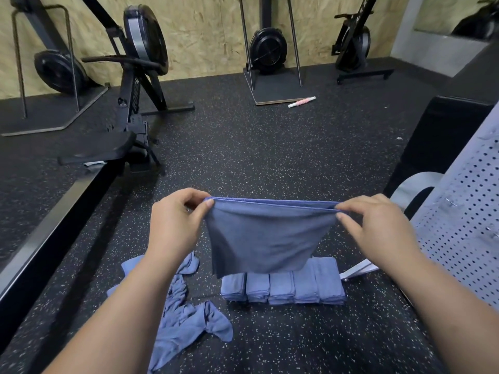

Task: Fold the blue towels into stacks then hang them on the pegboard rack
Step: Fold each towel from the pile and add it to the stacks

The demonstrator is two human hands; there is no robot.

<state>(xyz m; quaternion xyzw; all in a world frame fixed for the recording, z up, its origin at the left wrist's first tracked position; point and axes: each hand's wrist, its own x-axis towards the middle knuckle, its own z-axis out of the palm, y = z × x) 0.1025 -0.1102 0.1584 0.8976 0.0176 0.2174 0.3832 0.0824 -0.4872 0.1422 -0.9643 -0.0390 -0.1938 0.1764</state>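
A blue towel [266, 238], doubled over, hangs in the air between my hands. My left hand [175, 220] pinches its top left corner and my right hand [378, 225] pinches its top right corner. Below it on the speckled floor stands a row of several folded blue towel stacks [283, 288], side by side. A loose heap of unfolded blue towels [183, 314] lies on the floor to the left of the stacks, partly under my left forearm. The grey pegboard rack [467, 211] leans at the right edge.
A rowing machine [127, 109] and its long rail [54, 228] lie at the left. More exercise machines [270, 49] stand along the wooden back wall. A pink and white roller [301, 101] lies on the floor. A black box [442, 136] stands behind the pegboard.
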